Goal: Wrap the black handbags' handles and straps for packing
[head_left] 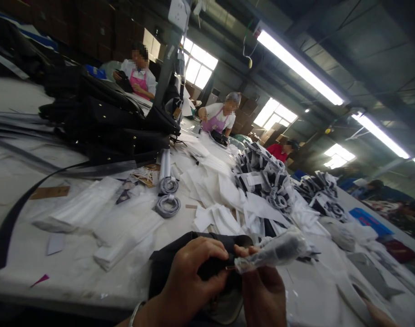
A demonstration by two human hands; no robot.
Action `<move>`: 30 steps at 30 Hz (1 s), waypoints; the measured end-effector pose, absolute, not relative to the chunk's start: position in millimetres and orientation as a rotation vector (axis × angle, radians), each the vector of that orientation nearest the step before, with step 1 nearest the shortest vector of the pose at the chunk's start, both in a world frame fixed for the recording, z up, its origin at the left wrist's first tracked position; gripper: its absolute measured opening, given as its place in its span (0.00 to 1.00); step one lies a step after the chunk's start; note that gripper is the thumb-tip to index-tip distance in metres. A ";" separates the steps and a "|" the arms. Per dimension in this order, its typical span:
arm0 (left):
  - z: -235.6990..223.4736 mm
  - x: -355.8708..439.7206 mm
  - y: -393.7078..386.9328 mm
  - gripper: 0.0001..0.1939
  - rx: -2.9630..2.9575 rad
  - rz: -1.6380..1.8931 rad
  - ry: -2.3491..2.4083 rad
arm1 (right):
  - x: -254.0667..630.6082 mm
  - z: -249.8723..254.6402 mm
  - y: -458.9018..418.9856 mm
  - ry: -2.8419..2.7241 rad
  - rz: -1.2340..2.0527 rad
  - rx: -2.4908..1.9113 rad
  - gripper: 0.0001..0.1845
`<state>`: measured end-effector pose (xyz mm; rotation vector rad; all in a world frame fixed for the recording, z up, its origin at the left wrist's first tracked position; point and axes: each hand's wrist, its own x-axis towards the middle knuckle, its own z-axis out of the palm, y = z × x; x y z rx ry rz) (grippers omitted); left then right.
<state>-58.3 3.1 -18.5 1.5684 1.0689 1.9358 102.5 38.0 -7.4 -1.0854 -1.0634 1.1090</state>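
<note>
A black bag (170, 250) lies at the table's near edge, directly under my hands. My left hand (194, 268), a bracelet at its wrist, is closed with thumb and fingers curled on the bag's black material. Close beside it, my right hand (264, 290) is closed around the near end of a dark bundle wrapped in clear plastic (279, 250), which points to the right. Between the two hands shows a small thin gold-coloured piece (229, 268). My fingers partly hide the bag and whatever joins it to the bundle.
Black bags (105, 118) are piled at left, near plastic sleeves (81, 204) and two coiled grey rings (168, 205). White sheets (221, 181) and wrapped black-and-white pieces (262, 172) cover the middle. Co-workers (217, 118) work across the table. Another person's hand (377, 313) shows bottom right.
</note>
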 end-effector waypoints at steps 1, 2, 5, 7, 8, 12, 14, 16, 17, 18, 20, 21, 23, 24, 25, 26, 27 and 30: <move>-18.0 -58.4 3.1 0.12 1.565 1.921 1.074 | 101.8 -8.6 37.2 -1.063 1.098 -1.088 0.18; -17.5 -58.4 3.1 0.11 1.562 1.907 1.079 | 100.3 -8.7 36.4 -1.056 1.094 -1.083 0.18; -16.5 -58.2 3.4 0.10 1.549 1.878 1.095 | 92.1 -5.2 34.3 -0.998 1.096 -1.041 0.17; -16.3 -58.3 3.6 0.10 1.536 1.888 1.100 | 86.4 -4.0 33.1 -0.974 1.115 -1.028 0.18; -16.4 -58.5 3.7 0.10 1.530 1.891 1.103 | 84.3 -4.8 32.5 -0.973 1.120 -1.028 0.18; -16.8 -59.0 3.3 0.10 1.504 1.887 1.121 | 83.9 -14.1 30.6 -1.057 1.149 -1.011 0.18; -16.2 -58.9 2.9 0.10 1.487 1.885 1.144 | 87.1 -17.0 30.5 -1.091 1.179 -1.005 0.19; -14.0 -59.7 2.5 0.09 1.444 1.848 1.175 | 90.0 -15.1 30.9 -1.080 1.227 -1.017 0.20; -12.3 -60.8 2.5 0.09 1.406 1.808 1.183 | 90.7 -12.2 31.1 -1.067 1.251 -1.026 0.20; -10.3 -62.4 2.6 0.08 1.366 1.754 1.175 | 90.6 -8.0 31.4 -1.059 1.279 -1.036 0.19; -5.5 -67.3 3.0 0.08 1.294 1.639 1.112 | 88.4 2.7 32.0 -1.056 1.326 -1.049 0.18; -3.1 -70.2 3.5 0.08 1.271 1.594 1.070 | 86.4 8.7 32.5 -1.059 1.340 -1.056 0.17; 0.9 -75.8 4.7 0.08 1.250 1.537 0.989 | 81.9 20.3 34.4 -1.062 1.330 -1.075 0.18; 2.2 -78.2 5.5 0.08 1.239 1.525 0.957 | 79.8 25.4 36.0 -1.059 1.307 -1.083 0.18; 3.2 -80.2 6.3 0.08 1.226 1.518 0.933 | 78.1 29.7 37.9 -1.057 1.280 -1.090 0.19; 3.7 -81.8 7.3 0.07 1.215 1.509 0.914 | 76.8 33.4 40.3 -1.054 1.250 -1.094 0.19; 3.9 -83.0 8.4 0.07 1.205 1.503 0.898 | 75.9 36.3 42.9 -1.056 1.221 -1.094 0.18; 3.6 -85.5 11.8 0.07 1.177 1.506 0.861 | 74.6 42.0 50.9 -1.104 1.165 -1.101 0.18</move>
